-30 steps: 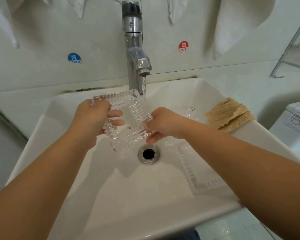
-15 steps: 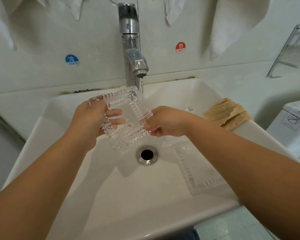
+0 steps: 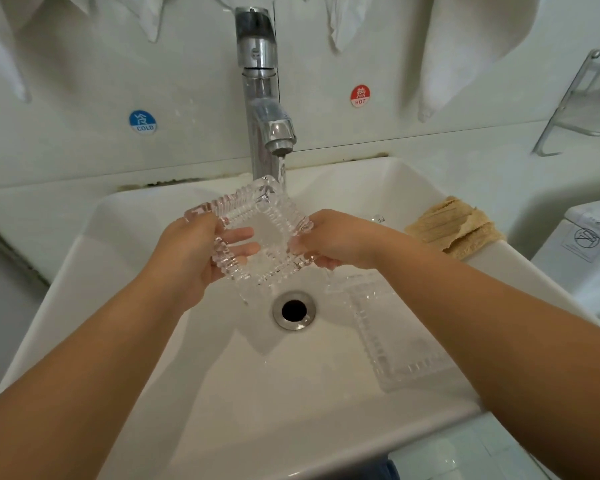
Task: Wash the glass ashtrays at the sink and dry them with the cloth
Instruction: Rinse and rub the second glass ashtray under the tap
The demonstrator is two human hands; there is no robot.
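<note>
Centrally, a white rectangular ceramic sink (image 3: pixel 194 393) with smooth sloped walls sits against a pale glossy wall. A round metal drain (image 3: pixel 294 310) lies at the basin floor. A polished chrome faucet (image 3: pixel 262 95) rises at the back edge; a thin stream of water runs from its spout. Two round stickers are fixed to the wall: a blue one marked COLD (image 3: pixel 142 121) to the left of the faucet and a red one marked HOT (image 3: pixel 360 95) to the right. White cloths (image 3: pixel 465 46) hang from above. A metal rack (image 3: pixel 579 109) is mounted at the far right.

A square clear glass ashtray (image 3: pixel 269 233) with ribbed, notched edges is held tilted over the basin, above the drain, its far corner at the stream. The left hand (image 3: pixel 191 254) grips its left edge, fingers curled round and visible through the glass. The right hand (image 3: pixel 333 242) grips its right edge, fingers wrapped under the rim.

A second glass ashtray (image 3: pixel 388 337) of the same ribbed pattern lies on the basin floor, right of the drain, partly under the right forearm. A tan, coarse-textured folded cloth (image 3: pixel 456 226) rests on the right rim of the sink.
</note>
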